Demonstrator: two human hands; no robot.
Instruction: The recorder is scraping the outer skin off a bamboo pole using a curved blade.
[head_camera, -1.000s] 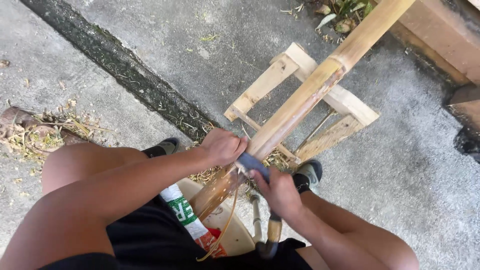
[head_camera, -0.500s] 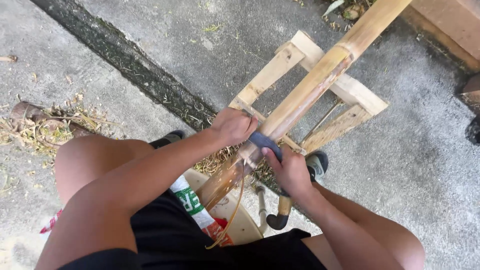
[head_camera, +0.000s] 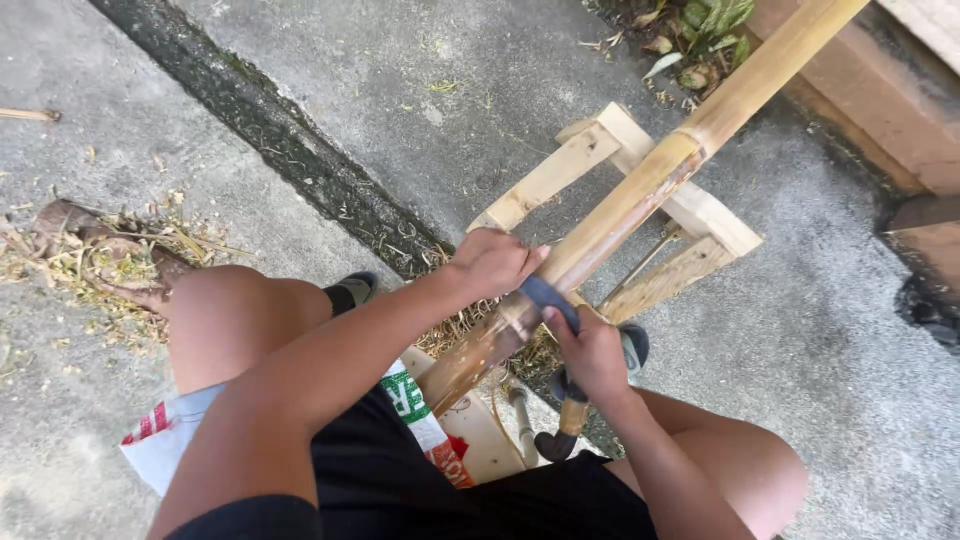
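Your left hand (head_camera: 492, 262) is curled shut over one end of a dark curved blade (head_camera: 548, 296) laid across the bamboo pole (head_camera: 640, 195); your right hand (head_camera: 592, 352) is closed round the blade's other end on the near side of the pole; both fists sit tight against the bamboo.

Bamboo pole: long, yellow-brown, slanting from your lap up to the top right corner; its lower stretch looks scraped and paler; it rests across a low wooden stand (head_camera: 700, 212) of pale slats.

Ground: grey concrete (head_camera: 420, 90) with a dark crack running diagonally; shavings and dry fibres (head_camera: 110, 262) lie to the left and beneath the pole.

Under your thighs: a white printed sack (head_camera: 170, 440); a wood-handled tool (head_camera: 566, 426) lies between your knees.
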